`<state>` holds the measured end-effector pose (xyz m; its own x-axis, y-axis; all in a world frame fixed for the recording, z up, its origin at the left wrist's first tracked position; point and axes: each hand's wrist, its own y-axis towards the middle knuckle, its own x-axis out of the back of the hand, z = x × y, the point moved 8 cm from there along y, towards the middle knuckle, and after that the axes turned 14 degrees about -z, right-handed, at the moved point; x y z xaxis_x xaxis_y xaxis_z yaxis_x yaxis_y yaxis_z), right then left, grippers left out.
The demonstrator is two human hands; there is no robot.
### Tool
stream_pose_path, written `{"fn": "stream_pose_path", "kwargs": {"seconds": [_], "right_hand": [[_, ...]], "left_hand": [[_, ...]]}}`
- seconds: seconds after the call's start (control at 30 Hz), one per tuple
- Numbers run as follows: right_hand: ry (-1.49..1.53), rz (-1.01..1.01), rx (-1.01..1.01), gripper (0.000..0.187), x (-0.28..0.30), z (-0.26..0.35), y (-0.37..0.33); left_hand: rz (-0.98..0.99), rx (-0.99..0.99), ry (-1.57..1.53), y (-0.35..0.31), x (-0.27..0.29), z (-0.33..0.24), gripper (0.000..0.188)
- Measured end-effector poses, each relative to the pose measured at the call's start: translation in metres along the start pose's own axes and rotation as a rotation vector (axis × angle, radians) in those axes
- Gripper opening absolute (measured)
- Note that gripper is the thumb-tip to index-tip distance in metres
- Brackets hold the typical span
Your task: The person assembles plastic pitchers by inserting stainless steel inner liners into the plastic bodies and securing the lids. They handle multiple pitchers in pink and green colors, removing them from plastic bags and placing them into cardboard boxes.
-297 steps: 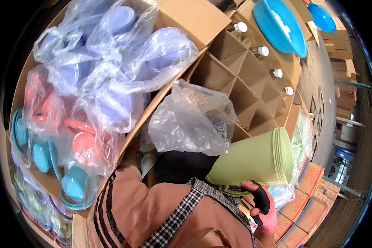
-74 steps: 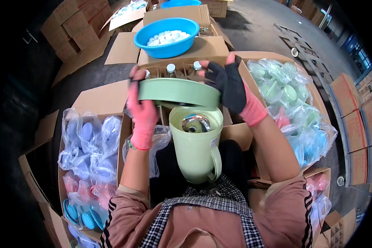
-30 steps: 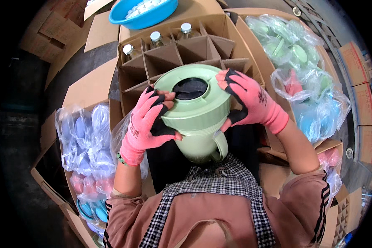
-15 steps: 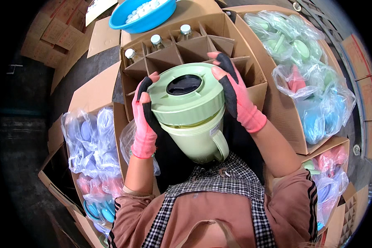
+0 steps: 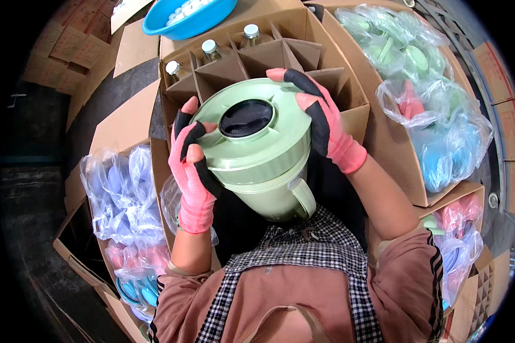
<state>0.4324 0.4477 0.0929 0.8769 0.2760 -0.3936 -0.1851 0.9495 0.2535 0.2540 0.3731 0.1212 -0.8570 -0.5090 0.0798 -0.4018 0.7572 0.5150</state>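
A pale green plastic jug (image 5: 263, 200) with a side handle (image 5: 304, 197) stands at my lap, tilted slightly. Its wide green lid (image 5: 257, 163) sits on the mouth, with a round black cap (image 5: 246, 118) in the middle. My left hand (image 5: 193, 157), in a pink and black fingertip-less glove, grips the lid's left rim with bent fingers. On the right side, my right hand (image 5: 326, 123), gloved alike, clasps the rim with its thumb and fingers over the top. The jug's base is partly hidden by my checked apron.
Ahead stands a divided carton (image 5: 357, 123) with several white-capped bottles (image 5: 210, 48). Behind it is a blue basin (image 5: 197, 26) of small white pieces. Open cartons flank me, holding bagged purple parts (image 5: 120, 194) at left and green parts (image 5: 395, 51) at right.
The gap between lid and jug, where a yellowish inside edge showed, has closed. The lid has turned slightly and shifted left. My left hand has re-gripped, with its fingers more over the top.
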Motion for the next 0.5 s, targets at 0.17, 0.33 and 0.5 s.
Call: {"fn": "stream_pose_path", "kwargs": {"seconds": [0.17,0.33,0.5], "right_hand": [[-0.017,0.066,-0.006,0.052,0.003,-0.005,-0.004],[-0.004,0.135,0.014,0.063,0.001,-0.007,-0.004],[-0.517,0.3,0.521,0.065,-0.003,0.037,-0.025]], "left_hand": [[0.046,-0.069,0.039,-0.008,-0.004,-0.014,0.057],[0.051,-0.097,0.104,-0.028,0.001,-0.019,0.057],[0.268,-0.436,0.177,-0.022,0.002,-0.034,0.072]]}}
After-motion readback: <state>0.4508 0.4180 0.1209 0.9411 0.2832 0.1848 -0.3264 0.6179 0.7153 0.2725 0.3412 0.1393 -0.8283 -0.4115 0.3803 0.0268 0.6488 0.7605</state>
